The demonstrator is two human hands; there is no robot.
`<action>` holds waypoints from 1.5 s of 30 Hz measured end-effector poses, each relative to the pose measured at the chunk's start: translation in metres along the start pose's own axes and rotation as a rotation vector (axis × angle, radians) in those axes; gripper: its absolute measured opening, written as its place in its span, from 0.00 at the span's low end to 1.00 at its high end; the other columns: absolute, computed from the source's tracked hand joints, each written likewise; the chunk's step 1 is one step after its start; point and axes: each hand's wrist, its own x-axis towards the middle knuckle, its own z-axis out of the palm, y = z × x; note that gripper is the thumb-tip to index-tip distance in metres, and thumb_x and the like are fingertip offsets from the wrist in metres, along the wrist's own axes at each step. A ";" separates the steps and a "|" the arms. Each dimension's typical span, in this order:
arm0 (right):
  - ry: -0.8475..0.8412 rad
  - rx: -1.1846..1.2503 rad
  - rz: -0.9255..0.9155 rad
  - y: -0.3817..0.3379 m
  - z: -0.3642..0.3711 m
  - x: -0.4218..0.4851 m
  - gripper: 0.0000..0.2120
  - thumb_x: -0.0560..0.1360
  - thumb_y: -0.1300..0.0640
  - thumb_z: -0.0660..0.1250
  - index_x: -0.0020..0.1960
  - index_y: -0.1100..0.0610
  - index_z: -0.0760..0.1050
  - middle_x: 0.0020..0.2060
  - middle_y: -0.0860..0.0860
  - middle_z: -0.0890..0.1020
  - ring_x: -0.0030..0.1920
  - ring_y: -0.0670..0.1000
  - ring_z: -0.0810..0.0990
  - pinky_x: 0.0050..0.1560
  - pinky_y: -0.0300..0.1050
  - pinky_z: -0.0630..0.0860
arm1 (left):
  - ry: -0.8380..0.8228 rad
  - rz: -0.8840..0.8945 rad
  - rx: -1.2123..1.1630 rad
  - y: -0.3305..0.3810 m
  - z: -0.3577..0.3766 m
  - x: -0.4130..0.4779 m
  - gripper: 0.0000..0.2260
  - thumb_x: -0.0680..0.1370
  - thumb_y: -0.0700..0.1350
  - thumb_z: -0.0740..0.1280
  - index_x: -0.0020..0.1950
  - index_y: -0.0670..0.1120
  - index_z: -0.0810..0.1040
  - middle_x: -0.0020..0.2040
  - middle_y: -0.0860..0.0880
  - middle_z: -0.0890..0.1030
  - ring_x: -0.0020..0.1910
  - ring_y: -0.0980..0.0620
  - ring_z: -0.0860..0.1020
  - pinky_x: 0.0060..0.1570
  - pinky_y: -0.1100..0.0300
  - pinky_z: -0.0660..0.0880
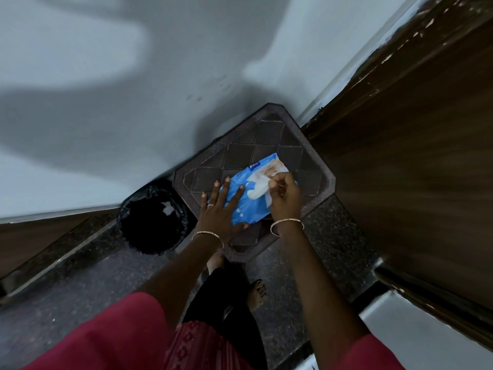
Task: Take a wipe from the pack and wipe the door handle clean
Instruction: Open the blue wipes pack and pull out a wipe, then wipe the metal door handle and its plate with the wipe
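A blue pack of wipes (pixel 246 198) lies on a dark brown plastic stool (pixel 253 145) below me. My left hand (pixel 222 209) lies flat on the pack's left side with the fingers spread, holding it down. My right hand (pixel 284 194) pinches a white wipe (pixel 257 189) that sticks out of the pack's opening. The dark wooden door (pixel 413 161) stands to the right; its handle is not in view.
A bin lined with a black bag (pixel 156 220) stands left of the stool against the pale wall (pixel 106 102). The floor (pixel 80 284) is dark speckled stone. My bare feet (pixel 257 293) are just behind the stool.
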 end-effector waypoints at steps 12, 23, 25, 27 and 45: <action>0.055 0.421 0.463 -0.006 -0.006 0.006 0.14 0.76 0.70 0.66 0.42 0.51 0.76 0.45 0.49 0.81 0.52 0.52 0.77 0.55 0.50 0.76 | -0.121 0.026 0.124 0.012 -0.014 -0.002 0.43 0.75 0.65 0.64 0.71 0.70 0.29 0.80 0.49 0.32 0.77 0.33 0.36 0.70 0.27 0.45; 0.131 0.962 0.577 -0.019 -0.036 0.010 0.11 0.81 0.63 0.59 0.48 0.50 0.74 0.53 0.49 0.80 0.53 0.51 0.78 0.54 0.48 0.74 | -0.157 -0.022 0.122 0.018 -0.014 0.000 0.38 0.76 0.65 0.64 0.76 0.70 0.41 0.79 0.51 0.30 0.77 0.35 0.32 0.70 0.25 0.47; 0.163 0.983 0.568 -0.024 -0.046 0.011 0.09 0.82 0.62 0.60 0.50 0.50 0.74 0.53 0.49 0.81 0.53 0.51 0.79 0.54 0.49 0.75 | -0.173 -0.021 0.121 0.019 -0.016 0.000 0.38 0.75 0.65 0.64 0.76 0.71 0.41 0.79 0.51 0.30 0.77 0.35 0.33 0.70 0.25 0.47; 0.205 0.981 0.568 -0.029 -0.053 0.010 0.07 0.81 0.61 0.61 0.51 0.50 0.74 0.52 0.51 0.81 0.51 0.52 0.81 0.53 0.51 0.77 | -0.198 -0.019 0.115 0.019 -0.020 0.000 0.39 0.75 0.64 0.65 0.76 0.71 0.41 0.79 0.51 0.31 0.77 0.34 0.33 0.70 0.25 0.47; -0.002 1.316 0.692 -0.152 -0.173 -0.091 0.37 0.65 0.60 0.81 0.72 0.56 0.72 0.68 0.55 0.77 0.67 0.53 0.76 0.69 0.52 0.72 | 0.114 0.159 -0.536 0.103 -0.159 -0.063 0.16 0.75 0.50 0.64 0.55 0.44 0.84 0.55 0.43 0.84 0.53 0.43 0.82 0.58 0.51 0.76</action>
